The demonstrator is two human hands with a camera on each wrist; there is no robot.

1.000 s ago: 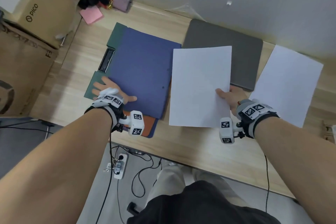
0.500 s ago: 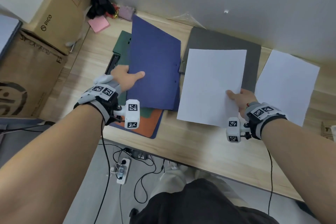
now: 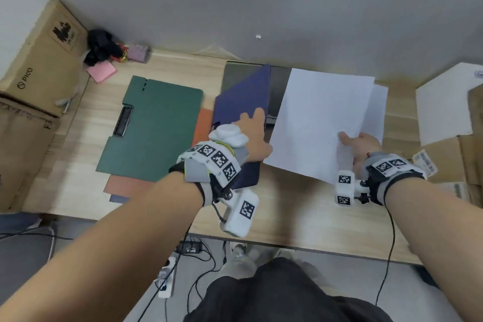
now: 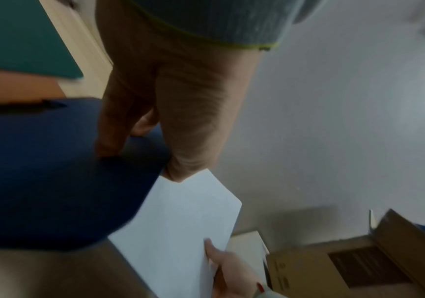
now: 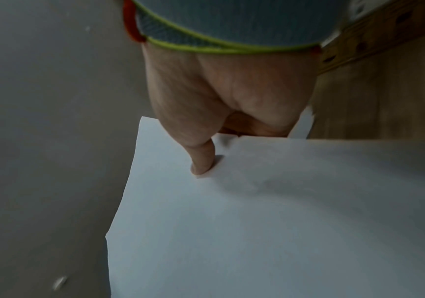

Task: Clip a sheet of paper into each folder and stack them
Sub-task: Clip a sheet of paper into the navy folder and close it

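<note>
Paper (image 3: pixel 321 123) sits pinched at its near edge in the right hand (image 3: pixel 362 145), lifted over the desk (image 3: pixel 287 206), long axis running away from him. Just left, the left hand (image 3: pixel 252 138) grips the blue folder (image 3: pixel 243 102), cover tipped up. Left wrist view shows fingers curled round that cover; head view hides them. Green folder (image 3: pixel 156 125) lies open further left.

The blue folder (image 3: pixel 243 102) is up off the desk and tilted, gripped by the left hand (image 3: pixel 251 136) along its near edge. A white sheet of paper (image 3: pixel 321 123) sits just right of it, pinched at its near right corner by the right hand (image 3: pixel 362 145). The green folder (image 3: pixel 154 128) lies flat to the left of the left hand, metal clip (image 3: pixel 123 121) showing, stacked on an orange folder (image 3: pixel 122 187).
</note>
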